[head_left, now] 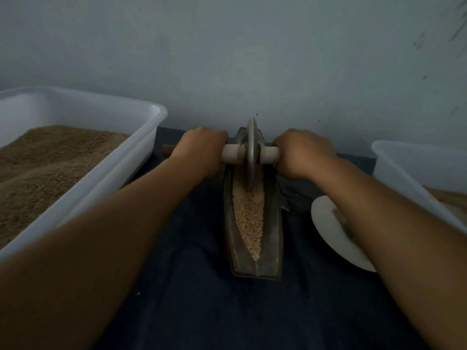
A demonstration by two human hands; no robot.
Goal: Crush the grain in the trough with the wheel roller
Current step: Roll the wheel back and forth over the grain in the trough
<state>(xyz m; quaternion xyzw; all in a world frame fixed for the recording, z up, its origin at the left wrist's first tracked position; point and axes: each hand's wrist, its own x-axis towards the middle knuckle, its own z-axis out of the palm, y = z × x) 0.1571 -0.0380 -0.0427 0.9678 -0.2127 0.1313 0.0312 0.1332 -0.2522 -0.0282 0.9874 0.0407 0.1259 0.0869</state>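
Observation:
A narrow, boat-shaped metal trough (pixel 273 238) lies lengthwise on a dark cloth, holding pale crushed grain (pixel 249 218). The metal wheel roller (pixel 251 152) stands upright in the trough's far end, its rim down in the grain. A pale axle handle (pixel 267 155) runs through the wheel's hub. My left hand (pixel 202 152) grips the left end of the handle. My right hand (pixel 303 152) grips the right end. Both arms are stretched forward.
A large white tub (pixel 141 137) of brown ground grain stands at the left. Another white tub (pixel 404 168) stands at the right. A white plate (pixel 326 223) lies under my right forearm. A pale wall rises just behind the trough.

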